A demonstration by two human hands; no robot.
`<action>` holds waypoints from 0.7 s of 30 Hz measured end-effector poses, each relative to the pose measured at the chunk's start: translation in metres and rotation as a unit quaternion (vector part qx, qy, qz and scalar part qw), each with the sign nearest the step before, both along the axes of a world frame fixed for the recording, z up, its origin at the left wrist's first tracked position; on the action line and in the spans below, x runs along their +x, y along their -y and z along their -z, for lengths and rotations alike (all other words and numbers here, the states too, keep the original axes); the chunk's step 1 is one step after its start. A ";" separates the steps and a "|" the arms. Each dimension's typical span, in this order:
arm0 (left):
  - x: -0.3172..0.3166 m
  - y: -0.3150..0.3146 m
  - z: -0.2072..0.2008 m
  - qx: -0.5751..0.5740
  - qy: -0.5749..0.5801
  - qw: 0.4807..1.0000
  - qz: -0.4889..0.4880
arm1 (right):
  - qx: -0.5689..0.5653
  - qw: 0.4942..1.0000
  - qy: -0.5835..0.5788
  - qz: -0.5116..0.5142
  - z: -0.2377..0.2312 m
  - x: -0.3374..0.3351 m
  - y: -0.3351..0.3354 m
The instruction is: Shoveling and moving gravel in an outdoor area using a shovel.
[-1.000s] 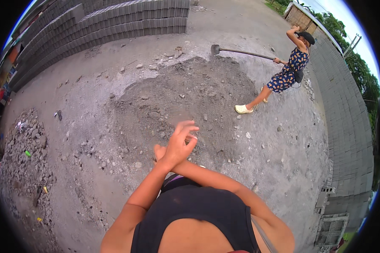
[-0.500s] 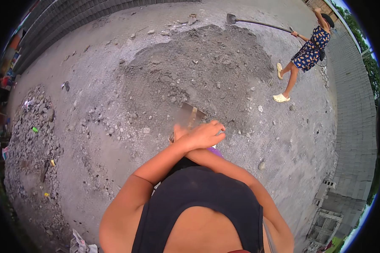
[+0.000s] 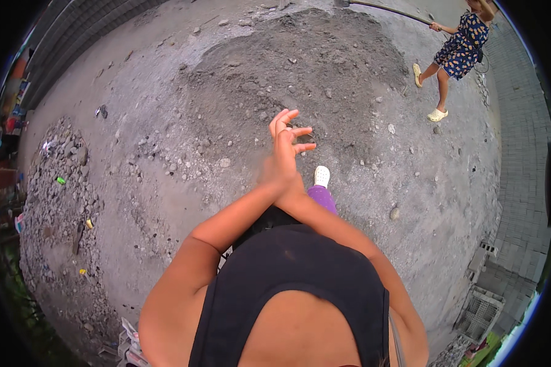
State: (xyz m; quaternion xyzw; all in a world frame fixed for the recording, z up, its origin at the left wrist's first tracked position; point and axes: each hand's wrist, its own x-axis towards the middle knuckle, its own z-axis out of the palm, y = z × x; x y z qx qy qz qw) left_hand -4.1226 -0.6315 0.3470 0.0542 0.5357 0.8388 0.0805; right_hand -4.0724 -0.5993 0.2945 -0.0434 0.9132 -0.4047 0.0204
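My forearms cross in front of my body, the left over the right. My left hand [image 3: 284,145] is raised above the ground with its fingers stretched out and apart, holding nothing. Beneath it, my right hand [image 3: 267,172] is mostly covered and smeared by motion, so its fingers cannot be made out. Beyond both hands spreads a low heap of dark grey sand and gravel [image 3: 245,88]. No tool shows in or beside my hands at this moment. My foot in a white clog [image 3: 322,176] stands just right of the hands, under a purple trouser leg [image 3: 322,197].
At the upper right a person in a patterned dress [image 3: 465,46] grips a long-handled shovel [image 3: 392,10]. A stone pile [image 3: 64,183] lies left. A block wall [image 3: 523,153] runs along the right, with a grey crate [image 3: 480,313] near it.
My left hand has risen farther forward, fingers spreading. The flat blade and handle seen before it are out of sight. My view has tipped down; the other person appears higher and farther right.
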 end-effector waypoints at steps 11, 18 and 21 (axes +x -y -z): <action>-0.002 0.020 0.005 -0.028 0.021 0.999 0.019 | 0.014 0.994 0.097 -0.039 -0.014 0.007 0.019; -0.011 0.023 -0.004 -0.046 0.032 0.997 0.048 | -0.009 0.995 0.092 -0.045 -0.028 0.003 0.022; -0.017 0.022 -0.006 -0.031 0.056 0.991 0.115 | -0.019 0.994 0.101 -0.047 -0.036 -0.001 0.022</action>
